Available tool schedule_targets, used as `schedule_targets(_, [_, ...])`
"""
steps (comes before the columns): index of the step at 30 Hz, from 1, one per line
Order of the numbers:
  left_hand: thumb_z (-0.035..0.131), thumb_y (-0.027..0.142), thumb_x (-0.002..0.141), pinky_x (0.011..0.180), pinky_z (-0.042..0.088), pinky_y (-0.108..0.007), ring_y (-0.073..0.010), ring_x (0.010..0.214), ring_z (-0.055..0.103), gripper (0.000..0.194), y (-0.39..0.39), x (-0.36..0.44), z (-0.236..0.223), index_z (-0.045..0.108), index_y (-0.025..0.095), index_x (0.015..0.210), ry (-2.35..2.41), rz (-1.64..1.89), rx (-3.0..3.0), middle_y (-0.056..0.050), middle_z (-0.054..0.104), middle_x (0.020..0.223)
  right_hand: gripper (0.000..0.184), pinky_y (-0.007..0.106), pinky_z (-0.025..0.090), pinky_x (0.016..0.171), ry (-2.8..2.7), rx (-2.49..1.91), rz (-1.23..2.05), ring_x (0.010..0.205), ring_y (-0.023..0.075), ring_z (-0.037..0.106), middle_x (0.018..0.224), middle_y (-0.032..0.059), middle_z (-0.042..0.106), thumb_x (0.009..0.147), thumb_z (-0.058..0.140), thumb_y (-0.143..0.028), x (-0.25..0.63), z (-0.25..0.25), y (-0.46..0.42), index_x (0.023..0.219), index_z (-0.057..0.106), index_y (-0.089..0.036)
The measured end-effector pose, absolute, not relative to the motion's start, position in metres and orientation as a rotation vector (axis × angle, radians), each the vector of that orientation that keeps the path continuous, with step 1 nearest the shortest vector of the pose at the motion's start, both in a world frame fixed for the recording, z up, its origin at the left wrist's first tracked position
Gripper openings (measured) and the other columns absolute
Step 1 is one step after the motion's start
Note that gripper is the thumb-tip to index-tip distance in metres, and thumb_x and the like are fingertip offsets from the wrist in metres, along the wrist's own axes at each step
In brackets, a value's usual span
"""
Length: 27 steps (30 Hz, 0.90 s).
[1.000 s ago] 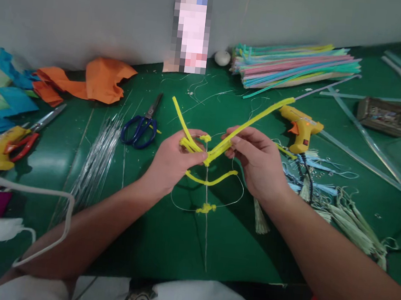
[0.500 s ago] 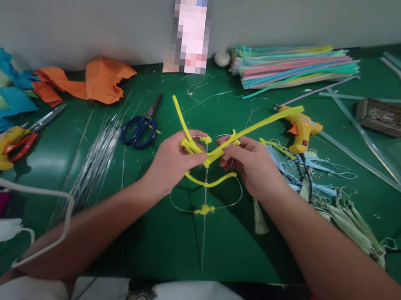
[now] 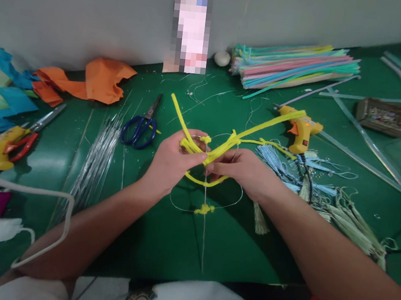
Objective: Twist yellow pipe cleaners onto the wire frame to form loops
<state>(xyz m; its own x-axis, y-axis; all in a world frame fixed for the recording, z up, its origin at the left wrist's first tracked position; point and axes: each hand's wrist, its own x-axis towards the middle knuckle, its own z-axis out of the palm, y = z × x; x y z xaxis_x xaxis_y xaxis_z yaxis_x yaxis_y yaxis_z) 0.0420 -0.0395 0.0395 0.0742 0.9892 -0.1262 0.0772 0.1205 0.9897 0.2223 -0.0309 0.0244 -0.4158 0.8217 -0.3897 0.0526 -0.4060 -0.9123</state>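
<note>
L hand (image 3: 176,161) is closed round the yellow fuzzy sticks (image 3: 271,124), mid-pic, above the table (image 3: 147,244); ends poke to 11 & 2 o'clock. R hand (image 3: 251,172) has its fingers bent in near the fold, but can't tell if they pinch sticks or the wire stem (image 3: 204,241), which points to 6 o'clock. Best to hold the fold still w/ L thumb & go soft w/ R fingers, b/c thin wire may bend.
</note>
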Motion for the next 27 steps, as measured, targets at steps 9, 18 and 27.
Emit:
schedule_targets(9, [0.077,0.019,0.067,0.071,0.051,-0.028,-0.0132,0.074,0.065,0.041,-0.04,0.041,0.042,0.068,0.019,0.108,1.317,0.99,1.145,0.001,0.068,0.083,0.014,0.03,0.053,0.069,-1.178,-1.23,1.825,0.058,0.0133,0.064,0.059,0.0003,0.069,0.061,0.083,-0.029,0.216,0.026,-0.034,0.064,0.074,-0.018])
schedule_targets(18, [0.078,0.017,0.067,0.073,0.052,-0.027,-0.0132,0.077,0.066,0.044,-0.04,0.042,0.044,0.067,0.017,0.109,1.339,0.982,1.159,0.0,0.07,0.085,0.02,0.028,0.054,0.068,-1.114,-1.216,1.81,0.06,0.0133,0.066,0.061,0.001,0.07,0.064,0.084,-0.032,0.212,0.027,-0.038,0.068,0.072,-0.016])
schedule_targets(27, [0.077,0.014,0.068,0.07,0.052,-0.026,-0.0126,0.073,0.066,0.043,-0.043,0.042,0.043,0.068,0.018,0.11,1.323,0.942,1.295,0.0,0.071,0.088,0.034,0.026,0.052,0.058,-1.147,-1.316,1.736,0.053,0.0129,0.062,0.058,0.0032,0.068,0.063,0.086,-0.046,0.211,0.032,-0.033,0.061,0.071,-0.015])
